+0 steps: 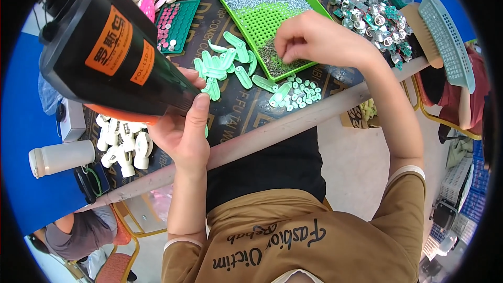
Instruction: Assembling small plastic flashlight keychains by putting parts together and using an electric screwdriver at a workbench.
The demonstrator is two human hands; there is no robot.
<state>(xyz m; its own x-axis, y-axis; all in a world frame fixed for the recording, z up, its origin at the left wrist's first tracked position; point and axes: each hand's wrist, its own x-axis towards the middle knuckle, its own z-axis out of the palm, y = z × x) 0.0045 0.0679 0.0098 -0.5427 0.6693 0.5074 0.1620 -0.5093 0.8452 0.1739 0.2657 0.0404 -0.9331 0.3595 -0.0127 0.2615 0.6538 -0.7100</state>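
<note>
Green plastic shells [230, 65] between screwdriver [105, 52] and screw tray [262, 15]

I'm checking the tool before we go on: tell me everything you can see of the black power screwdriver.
The black power screwdriver is a thick, rounded tool with a matte plastic-looking body, orange labels on its side and an orange band near its lower end. It hangs tilted above the table's left part, its narrower end toward the left hand. That hand closes around this end, thumb along the side. Its tip is hidden, so I cannot tell what it touches.
</note>
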